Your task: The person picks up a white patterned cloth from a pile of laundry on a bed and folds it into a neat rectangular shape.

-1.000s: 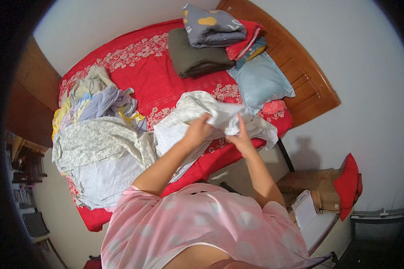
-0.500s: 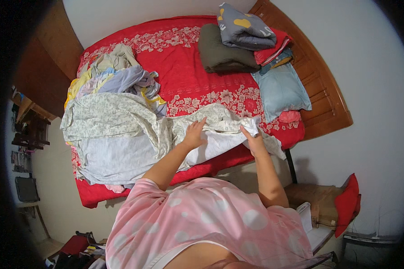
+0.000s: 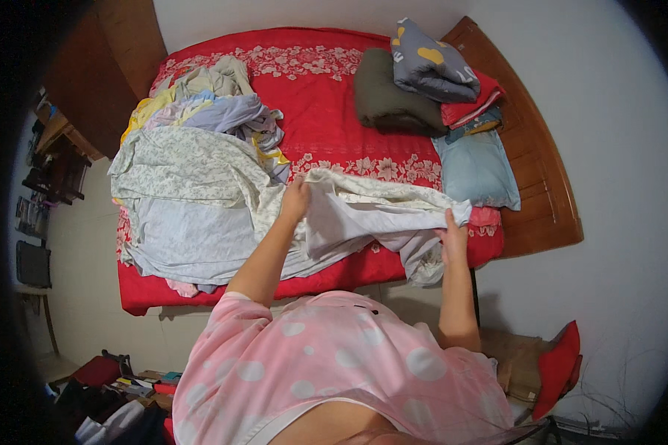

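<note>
Clearly, the left hand (image 3: 296,199) and right hand (image 3: 453,239) clutch white leaf-printed cloth (image 3: 356,216). A brown cardboard box (image 3: 519,363) is partly hidden.

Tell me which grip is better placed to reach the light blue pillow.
Right, probably: the right grip holds the white cloth near the light blue pillow, while the left grip holds it farther away.

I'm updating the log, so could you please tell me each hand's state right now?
Left hand: closed, holding the white cloth with grey-green leaf print.
Right hand: closed, pinching the same cloth farther to the right.
</note>
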`<state>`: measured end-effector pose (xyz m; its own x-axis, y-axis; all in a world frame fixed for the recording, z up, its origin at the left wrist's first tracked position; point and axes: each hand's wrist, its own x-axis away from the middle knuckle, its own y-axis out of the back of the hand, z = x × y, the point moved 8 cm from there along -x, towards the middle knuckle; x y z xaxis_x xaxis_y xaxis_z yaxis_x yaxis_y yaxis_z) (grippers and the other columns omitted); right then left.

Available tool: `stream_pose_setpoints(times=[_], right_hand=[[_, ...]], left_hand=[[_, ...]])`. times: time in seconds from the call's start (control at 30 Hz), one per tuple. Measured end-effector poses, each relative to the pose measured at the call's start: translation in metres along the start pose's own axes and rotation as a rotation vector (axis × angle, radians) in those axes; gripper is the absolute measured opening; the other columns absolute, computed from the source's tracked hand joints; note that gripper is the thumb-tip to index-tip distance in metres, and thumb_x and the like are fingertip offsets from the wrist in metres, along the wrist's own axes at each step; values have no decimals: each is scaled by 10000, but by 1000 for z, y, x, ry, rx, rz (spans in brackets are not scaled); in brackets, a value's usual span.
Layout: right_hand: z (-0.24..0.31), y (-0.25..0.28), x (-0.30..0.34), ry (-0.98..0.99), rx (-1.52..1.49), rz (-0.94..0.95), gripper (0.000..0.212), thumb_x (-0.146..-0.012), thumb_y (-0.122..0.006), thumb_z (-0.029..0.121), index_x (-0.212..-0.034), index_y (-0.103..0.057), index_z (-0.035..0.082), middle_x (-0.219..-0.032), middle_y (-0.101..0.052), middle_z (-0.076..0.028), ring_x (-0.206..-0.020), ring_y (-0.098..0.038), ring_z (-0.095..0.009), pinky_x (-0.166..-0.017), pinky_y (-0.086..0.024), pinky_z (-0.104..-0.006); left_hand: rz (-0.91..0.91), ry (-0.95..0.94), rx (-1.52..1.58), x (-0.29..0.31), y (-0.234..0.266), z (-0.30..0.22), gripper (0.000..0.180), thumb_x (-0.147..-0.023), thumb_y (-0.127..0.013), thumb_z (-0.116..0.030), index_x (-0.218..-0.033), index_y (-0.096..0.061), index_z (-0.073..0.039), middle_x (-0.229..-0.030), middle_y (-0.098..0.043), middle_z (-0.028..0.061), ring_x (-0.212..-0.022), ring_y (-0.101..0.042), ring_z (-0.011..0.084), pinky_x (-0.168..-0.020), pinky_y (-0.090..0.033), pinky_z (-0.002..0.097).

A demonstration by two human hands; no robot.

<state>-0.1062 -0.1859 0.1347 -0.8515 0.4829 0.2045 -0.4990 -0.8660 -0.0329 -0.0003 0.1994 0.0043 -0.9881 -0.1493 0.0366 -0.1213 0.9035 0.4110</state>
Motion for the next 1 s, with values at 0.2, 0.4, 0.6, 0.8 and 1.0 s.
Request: stream_pose_setpoints(times=[0.2,0.4,0.6,0.8,1.0], right_hand=[[-19,-72,13,130,312,255,443,-785,-585,202,-1143,-420,-1,-1059,-508,-103,-911,-510,-172,-766,-409,-294],[-19,-53,-11,-50,109,54,432,-802,-564,212,-1143,-408,-2,-1017,-521,-88,-901,-512,-176,-764,-407,-290],[-16,-34,-19,-72,-106,135,435,-827,-524,235,-1169,-384,5,-1088,-484,-93,-943,-500,-181,-789,-406,-301],[-28,-133,29,-24,138,591,550,-754,-611,191,-1206,-348,19,-1121,-463,-97,-991,-460,-181,-835,-378,-293],[-66,-155,10,-17,149,667,392,-761,-565,145,-1112,-428,35,-1029,-491,-83,-917,-478,-171,-759,-409,-295]], left_hand=[[178,-363,89,35,-18,-137,186,-756,-539,-178,-820,-533,-3,-779,-547,165,-712,-532,281,-632,-420,347],[327,-354,-352,26,-6,-70,184,-622,-624,-116,-784,-595,-35,-772,-542,154,-735,-534,309,-655,-433,371],[-235,-1,40,5,90,-25,123,-800,-474,-149,-825,-484,-29,-744,-534,129,-686,-539,256,-630,-438,332],[166,-133,604,16,30,-99,170,-865,-394,-237,-922,-454,-89,-841,-476,23,-762,-461,119,-698,-415,274],[792,-284,589,96,-50,-207,255,-813,-537,-210,-981,-465,-33,-922,-499,55,-865,-467,143,-771,-386,277]])
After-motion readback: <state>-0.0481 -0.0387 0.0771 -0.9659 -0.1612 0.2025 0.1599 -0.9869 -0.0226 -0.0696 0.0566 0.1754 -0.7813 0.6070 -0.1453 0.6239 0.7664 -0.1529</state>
